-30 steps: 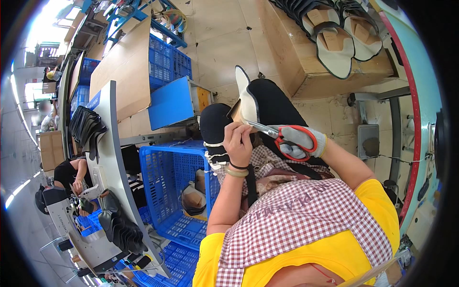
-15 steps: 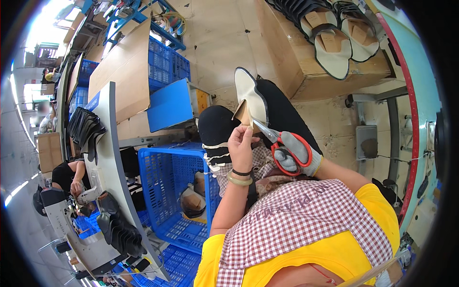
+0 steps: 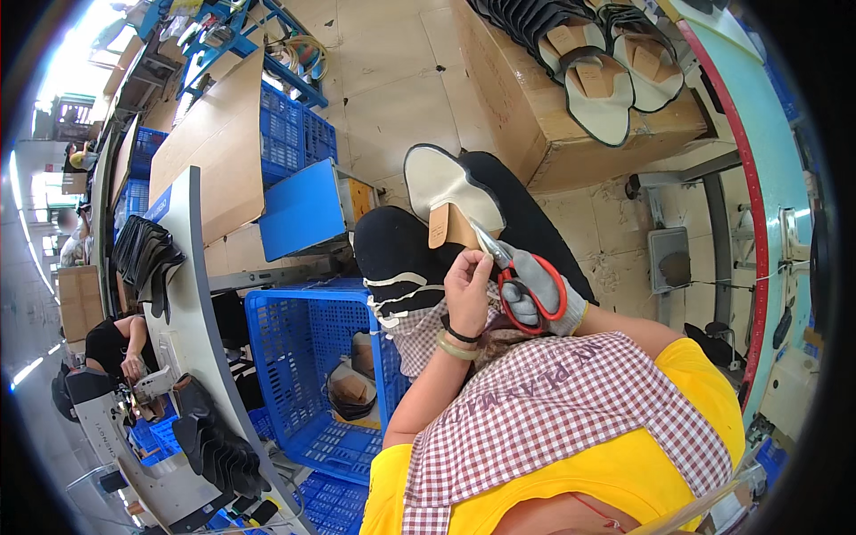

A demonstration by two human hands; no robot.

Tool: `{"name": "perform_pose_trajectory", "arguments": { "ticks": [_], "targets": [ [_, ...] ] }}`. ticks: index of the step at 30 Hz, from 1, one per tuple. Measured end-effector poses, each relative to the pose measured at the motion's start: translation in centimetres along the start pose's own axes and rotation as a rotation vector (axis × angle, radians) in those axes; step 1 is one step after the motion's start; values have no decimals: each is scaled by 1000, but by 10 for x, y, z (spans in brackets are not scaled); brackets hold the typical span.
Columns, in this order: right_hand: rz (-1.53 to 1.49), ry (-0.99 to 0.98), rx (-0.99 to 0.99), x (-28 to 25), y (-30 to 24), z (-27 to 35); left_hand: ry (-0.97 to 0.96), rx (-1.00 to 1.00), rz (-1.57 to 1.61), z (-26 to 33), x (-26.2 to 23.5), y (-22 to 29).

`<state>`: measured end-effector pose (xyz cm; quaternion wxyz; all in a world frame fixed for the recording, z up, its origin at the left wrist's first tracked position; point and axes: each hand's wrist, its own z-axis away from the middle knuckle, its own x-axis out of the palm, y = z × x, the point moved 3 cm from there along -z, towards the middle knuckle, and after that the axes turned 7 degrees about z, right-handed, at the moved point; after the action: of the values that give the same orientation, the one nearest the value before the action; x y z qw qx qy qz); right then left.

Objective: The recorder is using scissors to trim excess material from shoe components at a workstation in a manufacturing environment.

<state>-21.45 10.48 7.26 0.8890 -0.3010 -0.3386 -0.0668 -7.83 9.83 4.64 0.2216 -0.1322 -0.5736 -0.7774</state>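
Note:
A cream shoe upper (image 3: 439, 185) with a dark edge lies over my black-clad knees, its pale face up. A tan flap (image 3: 448, 226) stands out from its near end. The bare fingers of my left hand (image 3: 468, 283) pinch the upper's near edge, where exactly what lies between them is partly hidden. Wearing a grey glove, my right hand (image 3: 528, 301) grips red-handled scissors (image 3: 559, 287). Their blades point up and left, against the upper's edge beside my left fingertips; whether they are fully closed is hard to tell.
Left of my legs stands a blue plastic crate (image 3: 312, 374) with shoe pieces inside. A cardboard box (image 3: 571, 147) ahead right bears rows of shoe uppers (image 3: 599, 98). Beyond a grey table edge (image 3: 201, 294) on the left, a co-worker's hand (image 3: 132, 367) is at a sewing machine.
The upper has turned so more of its pale face and tan flap show. My hands and the scissors have shifted slightly down and right; the whole view has moved a little.

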Motion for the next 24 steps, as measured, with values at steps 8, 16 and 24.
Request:
{"name": "perform_pose_trajectory", "arguments": {
  "ticks": [8, 16, 24],
  "targets": [
    [48, 30, -21, 7, -9, -5, -69, -1, -89, 5, -11, -3],
    [114, 137, 35, 6, -26, 1, -225, -51, -298, 20, -26, -7],
    [243, 152, 90, -17, -11, 28, -361, -48, -489, 56, -52, -5]
  ]
}}
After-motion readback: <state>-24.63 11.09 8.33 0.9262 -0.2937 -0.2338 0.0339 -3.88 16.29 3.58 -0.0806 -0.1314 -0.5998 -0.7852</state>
